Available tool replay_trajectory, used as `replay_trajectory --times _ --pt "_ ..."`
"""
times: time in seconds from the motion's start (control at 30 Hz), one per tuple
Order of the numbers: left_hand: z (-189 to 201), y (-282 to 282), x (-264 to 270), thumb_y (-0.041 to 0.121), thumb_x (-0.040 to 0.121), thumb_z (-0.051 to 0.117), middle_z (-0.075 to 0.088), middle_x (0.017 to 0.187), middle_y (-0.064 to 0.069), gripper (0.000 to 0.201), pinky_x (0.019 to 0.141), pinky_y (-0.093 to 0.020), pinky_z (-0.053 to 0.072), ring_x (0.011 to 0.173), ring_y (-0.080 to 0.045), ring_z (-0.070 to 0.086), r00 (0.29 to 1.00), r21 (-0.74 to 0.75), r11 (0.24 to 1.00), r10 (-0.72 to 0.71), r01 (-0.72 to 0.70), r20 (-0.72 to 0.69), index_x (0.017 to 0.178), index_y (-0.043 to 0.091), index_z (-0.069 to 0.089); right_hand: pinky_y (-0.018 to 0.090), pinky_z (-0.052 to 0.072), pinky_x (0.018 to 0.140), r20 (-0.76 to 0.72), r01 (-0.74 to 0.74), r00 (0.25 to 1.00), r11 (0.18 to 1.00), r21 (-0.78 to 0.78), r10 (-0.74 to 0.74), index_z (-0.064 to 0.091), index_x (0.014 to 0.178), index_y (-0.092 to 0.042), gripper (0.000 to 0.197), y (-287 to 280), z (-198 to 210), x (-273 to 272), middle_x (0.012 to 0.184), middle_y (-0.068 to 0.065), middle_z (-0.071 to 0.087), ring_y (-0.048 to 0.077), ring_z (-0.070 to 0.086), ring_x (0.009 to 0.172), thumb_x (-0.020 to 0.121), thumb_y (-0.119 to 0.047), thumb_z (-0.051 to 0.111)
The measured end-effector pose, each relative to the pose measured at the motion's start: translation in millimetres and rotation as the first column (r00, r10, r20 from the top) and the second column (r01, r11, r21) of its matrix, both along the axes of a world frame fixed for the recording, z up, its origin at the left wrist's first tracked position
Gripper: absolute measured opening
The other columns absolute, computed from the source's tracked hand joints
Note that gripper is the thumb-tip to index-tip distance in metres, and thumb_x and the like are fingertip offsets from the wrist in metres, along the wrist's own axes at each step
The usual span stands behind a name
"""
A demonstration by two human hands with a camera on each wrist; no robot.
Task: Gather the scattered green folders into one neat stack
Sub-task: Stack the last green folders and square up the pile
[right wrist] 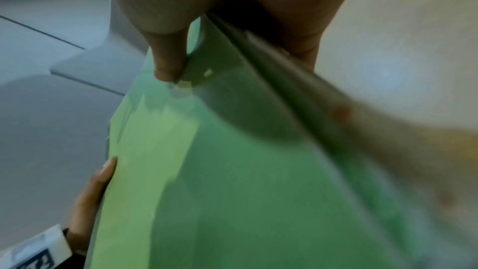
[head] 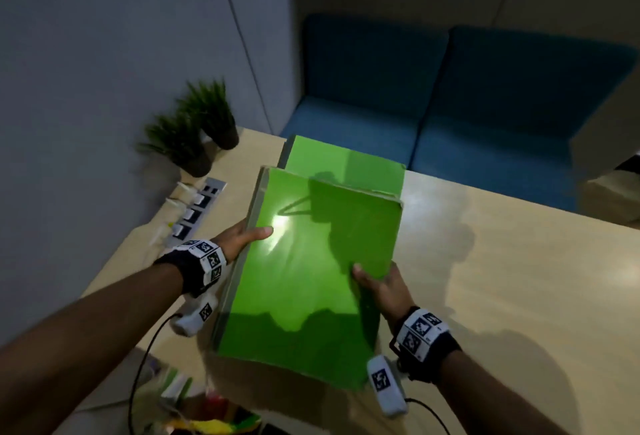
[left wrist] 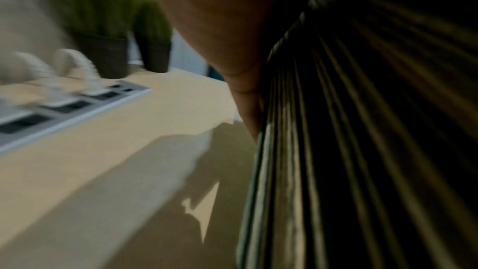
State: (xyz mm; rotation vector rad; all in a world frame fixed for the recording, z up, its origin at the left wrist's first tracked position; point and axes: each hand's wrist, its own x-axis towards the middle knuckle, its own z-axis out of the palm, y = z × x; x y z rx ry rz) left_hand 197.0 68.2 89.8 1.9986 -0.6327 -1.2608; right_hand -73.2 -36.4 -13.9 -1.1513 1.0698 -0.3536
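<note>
Holding a stack of green folders (head: 304,271) above the table (head: 502,261): my left hand (head: 239,237) grips its left edge, right hand (head: 377,282) pinches the right edge. Another green folder (head: 346,164) lies just beyond my grip. No readable writing on the covers.

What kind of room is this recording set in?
Probably an office or meeting nook: a light wooden table with a built-in socket strip, blue upholstered seating behind it, and two small potted plants by the wall.
</note>
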Motion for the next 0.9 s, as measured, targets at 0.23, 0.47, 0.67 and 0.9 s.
replay_trajectory --times 0.23,0.47,0.67,0.9 --pt "-42.9 70.1 113.0 0.088 0.027 0.065 0.04 0.149 -0.005 0.144 0.11 -0.044 0.03 0.136 -0.029 0.039 0.991 0.304 0.952 0.007 -0.047 0.13 0.147 0.015 0.035 0.04 0.054 0.093 -0.119 -0.224 0.964 0.968 0.11 0.237 0.054 0.128 -0.021 0.103 68.7 -31.4 91.4 0.12 -0.003 0.067 0.017 0.067 0.106 0.048 -0.082 0.074" --pt "-50.8 88.4 138.4 0.079 0.041 0.064 0.034 0.153 -0.011 0.128 0.111 -0.045 0.029 0.138 -0.032 0.036 0.992 0.393 0.917 0.012 -0.06 0.123 0.146 0.012 0.036 0.04 0.057 0.088 -0.291 -0.323 0.897 0.943 0.086 0.334 0.055 0.127 -0.025 0.105 90.1 -50.3 128.2 0.12 -0.003 0.067 0.018 0.067 0.102 0.047 -0.092 0.064" --pt "-72.1 83.3 159.9 0.089 0.024 0.065 0.039 0.151 -0.009 0.141 0.112 -0.047 0.031 0.134 -0.031 0.041 0.996 0.426 0.903 -0.076 0.05 0.044 0.143 0.016 0.043 0.038 0.057 0.084 -0.41 -0.406 0.823 0.912 0.056 0.392 0.064 0.116 -0.026 0.11 93.6 -36.9 137.1 0.109 -0.002 0.071 0.019 0.068 0.093 0.04 -0.103 0.044" --pt "-67.0 77.8 161.2 0.086 0.037 0.055 0.038 0.151 -0.013 0.132 0.107 -0.041 0.034 0.133 -0.03 0.043 0.971 0.476 0.869 -0.209 0.132 0.113 0.144 0.01 0.041 0.027 0.054 0.066 -0.569 -0.404 0.747 0.915 0.02 0.342 0.066 0.094 -0.016 0.12 99.0 -32.6 141.7 0.089 0.003 0.071 0.017 0.067 0.077 0.027 -0.107 0.027"
